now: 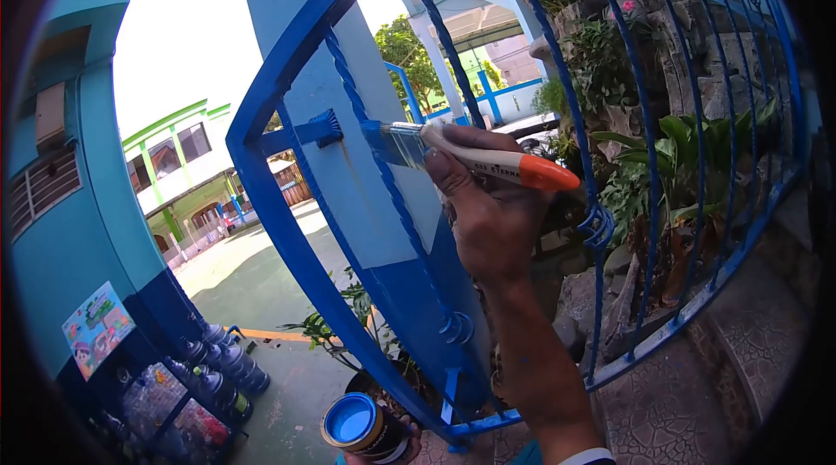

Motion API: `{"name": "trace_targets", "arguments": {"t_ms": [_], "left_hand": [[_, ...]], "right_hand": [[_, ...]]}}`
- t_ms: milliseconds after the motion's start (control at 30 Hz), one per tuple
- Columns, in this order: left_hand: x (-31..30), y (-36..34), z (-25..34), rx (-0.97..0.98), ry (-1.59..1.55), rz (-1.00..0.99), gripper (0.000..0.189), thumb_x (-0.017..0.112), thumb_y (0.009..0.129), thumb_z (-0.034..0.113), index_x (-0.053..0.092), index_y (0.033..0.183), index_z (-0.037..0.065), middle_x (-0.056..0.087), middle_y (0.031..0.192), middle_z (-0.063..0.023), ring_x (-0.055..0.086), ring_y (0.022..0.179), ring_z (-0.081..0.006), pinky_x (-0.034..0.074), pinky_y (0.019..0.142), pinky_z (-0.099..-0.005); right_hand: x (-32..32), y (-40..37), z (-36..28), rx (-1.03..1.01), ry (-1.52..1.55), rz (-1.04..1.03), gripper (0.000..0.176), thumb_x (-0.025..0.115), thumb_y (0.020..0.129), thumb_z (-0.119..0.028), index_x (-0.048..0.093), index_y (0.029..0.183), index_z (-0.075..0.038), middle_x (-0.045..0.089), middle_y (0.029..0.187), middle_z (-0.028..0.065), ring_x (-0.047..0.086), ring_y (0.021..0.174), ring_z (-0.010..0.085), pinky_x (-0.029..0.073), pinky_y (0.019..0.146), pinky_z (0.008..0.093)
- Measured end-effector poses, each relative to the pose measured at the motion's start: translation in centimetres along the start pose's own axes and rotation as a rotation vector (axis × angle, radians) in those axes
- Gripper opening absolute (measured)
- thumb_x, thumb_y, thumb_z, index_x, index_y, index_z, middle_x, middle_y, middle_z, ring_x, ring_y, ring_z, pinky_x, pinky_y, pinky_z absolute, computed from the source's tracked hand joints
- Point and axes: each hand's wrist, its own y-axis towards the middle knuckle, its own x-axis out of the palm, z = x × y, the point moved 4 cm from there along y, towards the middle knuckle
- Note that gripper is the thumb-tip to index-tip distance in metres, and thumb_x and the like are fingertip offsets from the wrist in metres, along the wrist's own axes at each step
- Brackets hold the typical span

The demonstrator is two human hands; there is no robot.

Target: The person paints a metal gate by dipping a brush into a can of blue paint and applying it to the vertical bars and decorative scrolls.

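Note:
My right hand (pixel 488 204) is closed round the handle of a paintbrush (pixel 505 162), which has a pale wooden handle with an orange end. The brush's blue-stained bristles point left and meet a twisted bar (pixel 384 151) of the blue metal railing (pixel 252 151). Low in the view, my left hand (pixel 411 446) holds an open paint can (pixel 351 421) with bright blue paint inside. Only some fingers of that hand show beside the dark can; the rest is hidden.
A blue column (pixel 348 230) stands behind the railing. Potted leaves (pixel 335 321) grow near its base. Large plastic bottles (pixel 239 369) and a poster (pixel 98 330) are at the left. Plants and rocks (pixel 688 151) lie beyond the bars at right, above stone steps (pixel 670 404).

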Motion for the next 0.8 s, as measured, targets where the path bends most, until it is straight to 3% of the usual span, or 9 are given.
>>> {"name": "trace_targets", "arguments": {"t_ms": [33, 133, 200, 333, 433, 533, 633, 733, 800], "left_hand": [[0.0, -0.1, 0.0, -0.043, -0.127, 0.034, 0.078, 0.053, 0.097, 0.062, 0.056, 0.149, 0.004, 0.064, 0.143, -0.0226, 0.059, 0.134, -0.0442, 0.046, 0.114, -0.0647], [-2.6, 1.5, 0.0, 0.182, 0.496, -0.07, 0.078, 0.053, 0.097, 0.063, 0.056, 0.149, 0.004, 0.064, 0.143, -0.0225, 0.059, 0.134, -0.0444, 0.046, 0.114, -0.0646], [-0.9, 0.5, 0.1, 0.152, 0.383, -0.063, 0.078, 0.054, 0.097, 0.062, 0.057, 0.148, 0.004, 0.065, 0.142, -0.0227, 0.059, 0.133, -0.0446, 0.047, 0.114, -0.0648], [0.2, 0.1, 0.3, -0.055, -0.089, -0.006, 0.076, 0.055, 0.097, 0.062, 0.059, 0.146, 0.004, 0.065, 0.141, -0.023, 0.06, 0.132, -0.0451, 0.047, 0.113, -0.0648], [0.8, -0.1, 0.5, -0.134, -0.235, 0.0, 0.076, 0.055, 0.097, 0.061, 0.059, 0.146, 0.003, 0.065, 0.141, -0.0232, 0.06, 0.132, -0.0454, 0.048, 0.113, -0.0649], [0.2, -0.2, 0.5, -0.094, -0.163, 0.014, 0.075, 0.055, 0.098, 0.061, 0.059, 0.146, 0.003, 0.065, 0.141, -0.0231, 0.06, 0.132, -0.0454, 0.048, 0.112, -0.0658], [-0.3, -0.3, -0.1, 0.124, 0.276, -0.007, 0.076, 0.055, 0.098, 0.061, 0.058, 0.147, 0.003, 0.065, 0.142, -0.0229, 0.059, 0.133, -0.0449, 0.047, 0.112, -0.0668], [-0.1, 0.1, 0.2, -0.143, -0.214, -0.022, 0.076, 0.055, 0.098, 0.061, 0.057, 0.148, 0.004, 0.065, 0.142, -0.0225, 0.059, 0.133, -0.0446, 0.047, 0.112, -0.0673], [0.3, 0.0, 0.1, -0.152, -0.206, -0.03, 0.076, 0.056, 0.098, 0.06, 0.056, 0.148, 0.004, 0.065, 0.143, -0.0227, 0.059, 0.134, -0.0449, 0.046, 0.113, -0.067]], "right_hand": [[-0.5, 0.1, 0.1, 0.007, -0.013, 0.036, 0.023, 0.079, 0.096, -0.003, 0.073, 0.117, 0.005, 0.078, 0.108, 0.0144, 0.076, 0.098, 0.0184, 0.064, 0.085, 0.0313], [-1.2, 0.3, 1.3, 0.047, -0.17, 0.079, 0.023, 0.081, 0.095, -0.004, 0.074, 0.115, 0.005, 0.079, 0.104, 0.0159, 0.078, 0.096, 0.0195, 0.064, 0.083, 0.031], [-0.6, 0.7, 1.9, 0.059, -0.29, 0.049, 0.021, 0.081, 0.094, -0.003, 0.076, 0.113, 0.004, 0.081, 0.102, 0.0162, 0.079, 0.095, 0.0198, 0.064, 0.082, 0.0312], [1.5, 2.6, 2.9, 0.019, -0.17, -0.067, 0.019, 0.082, 0.092, -0.002, 0.078, 0.11, 0.003, 0.081, 0.1, 0.0153, 0.08, 0.093, 0.0196, 0.064, 0.083, 0.0323], [2.0, 4.0, 1.6, -0.017, -0.085, -0.06, 0.02, 0.082, 0.092, -0.002, 0.078, 0.111, 0.002, 0.081, 0.103, 0.015, 0.079, 0.095, 0.0194, 0.064, 0.084, 0.0324], [1.7, 4.2, 0.7, -0.043, -0.005, 0.005, 0.02, 0.082, 0.092, -0.002, 0.077, 0.111, 0.002, 0.081, 0.104, 0.0153, 0.079, 0.096, 0.0188, 0.065, 0.084, 0.0327], [0.8, 2.9, 1.9, -0.125, -0.123, -0.04, 0.021, 0.083, 0.091, -0.002, 0.078, 0.111, 0.001, 0.08, 0.106, 0.0141, 0.079, 0.097, 0.0205, 0.065, 0.084, 0.034], [-1.1, 0.5, 2.3, -0.131, -0.221, -0.163, 0.02, 0.083, 0.091, -0.002, 0.078, 0.11, -0.001, 0.079, 0.107, 0.0128, 0.078, 0.097, 0.0206, 0.064, 0.085, 0.0342], [-2.6, -1.5, 1.4, -0.211, -0.301, -0.222, 0.022, 0.083, 0.091, -0.002, 0.077, 0.112, -0.001, 0.079, 0.107, 0.0129, 0.078, 0.097, 0.0203, 0.063, 0.085, 0.0343]]}}
